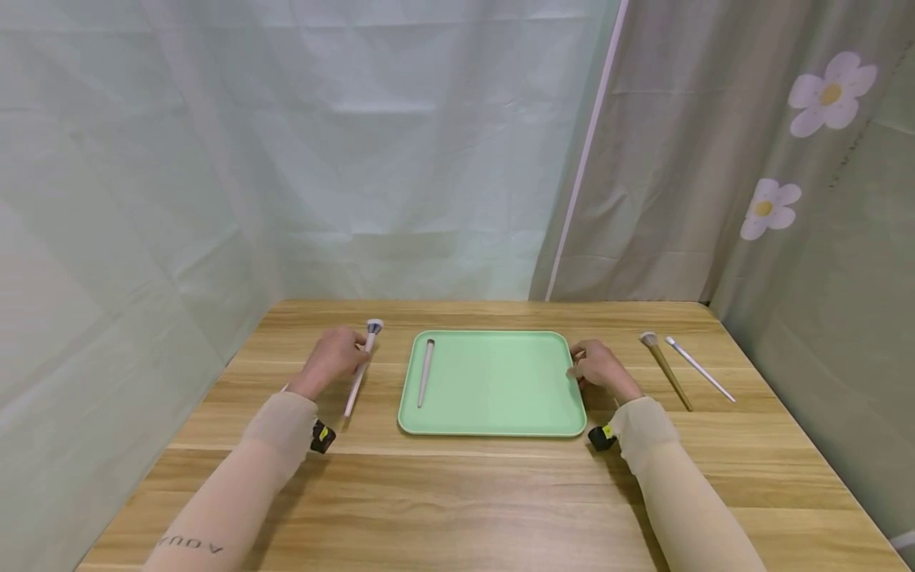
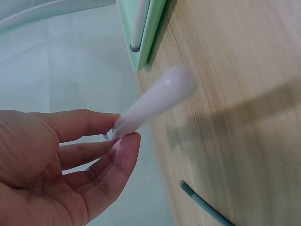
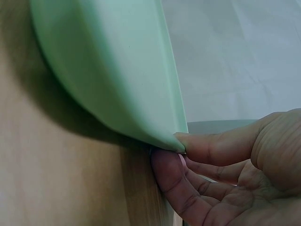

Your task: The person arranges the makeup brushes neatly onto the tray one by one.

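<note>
My left hand [image 1: 334, 361] pinches a pale-handled makeup brush [image 1: 357, 381] between thumb and fingers, left of the tray. Its bristle head points toward the back and its handle end toward me. In the left wrist view the brush's thick pale handle [image 2: 157, 96] juts out from the fingertips above the table. My right hand [image 1: 600, 367] grips the right rim of a light green tray [image 1: 500, 381], thumb on top and fingers beneath, as the right wrist view shows. On the tray's left side lies another slim makeup brush [image 1: 425, 373].
Right of the tray lie a brush with a gold-brown handle [image 1: 670, 376] and a thin white brush [image 1: 700, 369]. A dark green stick [image 2: 204, 207] lies on the wooden table [image 1: 457, 500] near my left hand. Curtains [image 1: 400, 159] hang behind and beside the table.
</note>
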Demonstrator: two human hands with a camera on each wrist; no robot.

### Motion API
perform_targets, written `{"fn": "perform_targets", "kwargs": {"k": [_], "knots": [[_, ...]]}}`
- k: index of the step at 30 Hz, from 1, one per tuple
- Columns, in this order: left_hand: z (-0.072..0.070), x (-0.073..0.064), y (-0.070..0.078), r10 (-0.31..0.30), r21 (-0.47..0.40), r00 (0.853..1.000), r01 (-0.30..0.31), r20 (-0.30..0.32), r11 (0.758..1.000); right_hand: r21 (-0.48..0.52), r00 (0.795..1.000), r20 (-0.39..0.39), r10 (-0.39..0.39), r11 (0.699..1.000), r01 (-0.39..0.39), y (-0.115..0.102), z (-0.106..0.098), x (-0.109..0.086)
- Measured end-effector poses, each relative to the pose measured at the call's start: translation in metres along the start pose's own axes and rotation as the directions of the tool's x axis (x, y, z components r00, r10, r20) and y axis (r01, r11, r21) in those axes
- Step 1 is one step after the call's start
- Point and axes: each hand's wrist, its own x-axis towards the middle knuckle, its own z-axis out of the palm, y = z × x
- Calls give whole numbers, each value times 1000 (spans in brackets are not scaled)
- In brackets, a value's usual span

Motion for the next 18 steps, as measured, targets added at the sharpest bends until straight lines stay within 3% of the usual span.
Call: {"fn": "perform_targets", "kwargs": {"k": [18], "knots": [[4,9,16,-3,-10,999,3,39,1000,5,1000,10,1,1000,-1,-4,-2,-3]]}}
